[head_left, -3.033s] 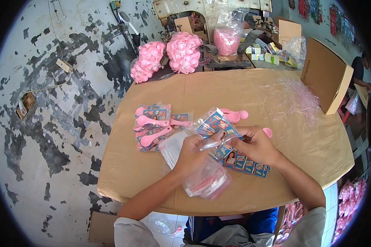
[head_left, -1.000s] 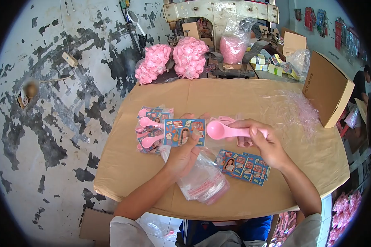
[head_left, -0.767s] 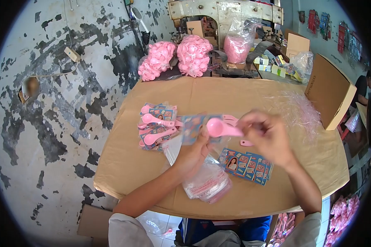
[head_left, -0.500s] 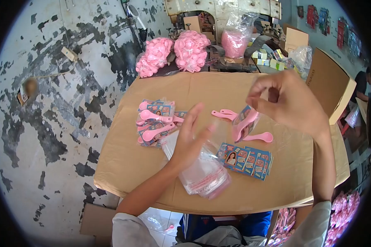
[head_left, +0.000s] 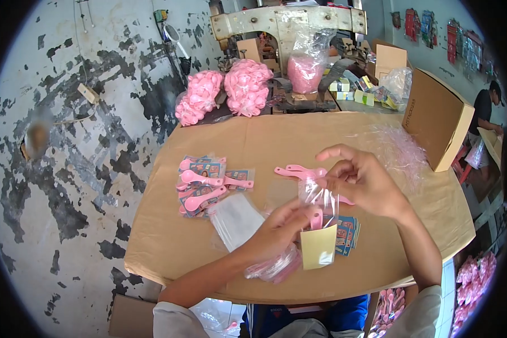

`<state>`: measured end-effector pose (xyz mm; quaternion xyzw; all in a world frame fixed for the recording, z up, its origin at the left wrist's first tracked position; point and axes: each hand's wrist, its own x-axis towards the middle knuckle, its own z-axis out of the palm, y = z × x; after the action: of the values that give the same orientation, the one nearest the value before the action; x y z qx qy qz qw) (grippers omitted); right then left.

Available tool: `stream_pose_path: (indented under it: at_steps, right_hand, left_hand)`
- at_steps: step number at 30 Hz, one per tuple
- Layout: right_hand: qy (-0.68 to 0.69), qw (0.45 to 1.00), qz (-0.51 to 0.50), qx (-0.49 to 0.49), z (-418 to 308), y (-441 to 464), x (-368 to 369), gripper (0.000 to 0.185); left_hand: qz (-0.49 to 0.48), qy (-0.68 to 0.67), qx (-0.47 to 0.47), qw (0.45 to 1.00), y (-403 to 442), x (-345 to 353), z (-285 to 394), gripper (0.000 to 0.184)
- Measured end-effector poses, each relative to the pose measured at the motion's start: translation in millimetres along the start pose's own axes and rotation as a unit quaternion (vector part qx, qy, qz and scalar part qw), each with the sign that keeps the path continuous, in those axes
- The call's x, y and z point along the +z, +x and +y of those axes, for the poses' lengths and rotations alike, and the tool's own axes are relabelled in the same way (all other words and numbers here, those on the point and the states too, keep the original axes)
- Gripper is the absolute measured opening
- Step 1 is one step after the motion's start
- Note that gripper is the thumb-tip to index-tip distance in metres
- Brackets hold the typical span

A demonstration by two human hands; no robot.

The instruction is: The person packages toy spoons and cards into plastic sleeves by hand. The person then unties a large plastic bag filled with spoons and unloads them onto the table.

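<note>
A clear plastic bag (head_left: pixel 319 194) hangs between my hands, with a card (head_left: pixel 318 248) in it, its plain yellowish back showing, and a pink spoon handle (head_left: pixel 316 218) above the card. My left hand (head_left: pixel 284 225) pinches the bag's left side. At the bag's upper end my right hand (head_left: pixel 360 179) has thumb and fingertips closed on the plastic. Below my left forearm and beside it lie empty clear bags (head_left: pixel 235 218). Blue printed cards (head_left: pixel 346 235) lie partly behind the held card. Loose pink spoons (head_left: pixel 298 171) are beyond the bag. Filled packets (head_left: pixel 203 183) form a pile at left.
Large bags of pink pieces (head_left: pixel 248 87) stand behind the brown-covered table (head_left: pixel 169 242). A cardboard box (head_left: pixel 436 118) and thin plastic scraps (head_left: pixel 400 149) are at the right. Another person (head_left: pixel 483 112) is at the far right.
The packet has come down from my raised right hand to between both hands and now shows its card's back. My left hand has gone from spread and empty to gripping the bag.
</note>
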<state>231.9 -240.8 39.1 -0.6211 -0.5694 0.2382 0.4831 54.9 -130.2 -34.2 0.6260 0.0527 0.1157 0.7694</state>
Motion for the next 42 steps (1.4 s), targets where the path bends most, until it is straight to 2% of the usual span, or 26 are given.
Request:
stream_pose_path:
  at_steps: [2, 3, 6, 10, 14, 16, 18, 21, 24, 26, 27, 28, 29, 30, 31, 34, 35, 36, 37, 38, 39, 41, 42]
  right_hand:
    - [-0.06, 0.998, 0.023, -0.029, 12, -4, 8, 0.03]
    - [-0.169, 0.972, 0.105, -0.127, 18, -4, 15, 0.024]
    - [-0.389, 0.856, 0.136, -0.312, 25, -9, 20, 0.024]
    - [-0.422, 0.825, 0.15, -0.344, 40, -5, 28, 0.025]
    - [-0.454, 0.796, 0.145, -0.374, 51, -4, 31, 0.02]
    - [-0.449, 0.796, 0.149, -0.377, 56, -2, 32, 0.017]
    - [-0.438, 0.805, 0.163, -0.365, 60, 1, 31, 0.015]
    - [-0.299, 0.887, 0.169, -0.307, 50, 1, 25, 0.012]
    - [-0.111, 0.961, 0.2, -0.155, 38, -4, -4, 0.013]
    - [0.167, 0.964, 0.168, -0.121, 47, -7, -49, 0.014]
    - [0.006, 0.976, 0.178, -0.124, 67, -14, -66, 0.014]
    - [-0.156, 0.963, 0.181, -0.123, 98, -18, -83, 0.015]
    - [-0.314, 0.925, 0.178, -0.118, 132, -22, -99, 0.016]
    - [-0.464, 0.862, 0.172, -0.112, 159, -25, -111, 0.017]
    - [-0.601, 0.774, 0.166, -0.108, 160, -22, -113, 0.019]
    - [-0.439, 0.858, 0.265, 0.014, 121, -15, -103, 0.021]
    - [-0.478, 0.828, 0.287, -0.055, 102, -13, -93, 0.02]
    - [-0.339, 0.907, 0.242, -0.062, 97, -13, -76, 0.02]
    - [-0.188, 0.961, 0.191, -0.07, 94, -17, -55, 0.02]
    - [-0.075, 0.992, 0.106, -0.008, 81, -20, -31, 0.02]
    - [0.042, 0.997, 0.019, 0.054, 70, -24, -7, 0.02]
    - [0.141, 0.988, -0.062, 0.027, 66, -27, 23, 0.022]
    - [0.136, 0.988, -0.057, 0.045, 63, -27, 27, 0.023]
  left_hand:
    - [0.079, -0.003, 0.027, 0.997, 4, -5, -17, 0.036]
    - [0.104, 0.011, 0.046, 0.993, 5, -2, -18, 0.038]
    - [0.137, 0.034, 0.059, 0.988, 4, 9, -15, 0.043]
    - [0.098, 0.191, 0.024, 0.976, -2, -5, -24, 0.049]
    - [0.074, 0.232, -0.045, 0.969, -3, -4, -11, 0.052]
    - [0.054, 0.23, -0.037, 0.971, -3, -6, -12, 0.051]
    - [0.029, 0.227, 0.019, 0.973, 0, -14, -23, 0.051]
    - [0.02, 0.155, 0.082, 0.984, 5, -11, -22, 0.047]
    - [0.017, -0.002, -0.024, 1.0, -2, -6, -12, 0.043]
    - [0.045, -0.072, -0.019, 0.996, 0, -9, -8, 0.041]
    - [0.058, -0.109, -0.018, 0.992, 1, -10, -6, 0.04]
    - [0.065, -0.12, -0.037, 0.99, 2, -14, -8, 0.04]
    - [0.07, -0.133, -0.056, 0.987, 3, -19, -12, 0.039]
    - [0.074, -0.142, -0.075, 0.984, 5, -21, -15, 0.039]
    - [0.081, -0.127, -0.07, 0.986, 6, -20, -18, 0.039]
    - [0.1, -0.091, -0.067, 0.989, 7, -17, -22, 0.038]
    - [0.103, -0.093, -0.072, 0.988, 5, -16, -17, 0.038]
    - [0.105, -0.092, -0.076, 0.987, 6, -15, -13, 0.038]
    - [0.103, -0.102, -0.071, 0.987, 5, -12, -12, 0.038]
    - [0.102, -0.108, -0.065, 0.987, 5, -10, -12, 0.038]
    - [0.1, -0.114, -0.062, 0.986, 4, -10, -12, 0.039]
    - [0.103, -0.078, -0.043, 0.991, 5, -10, -15, 0.04]
    - [0.106, -0.064, -0.034, 0.992, 4, -10, -19, 0.041]
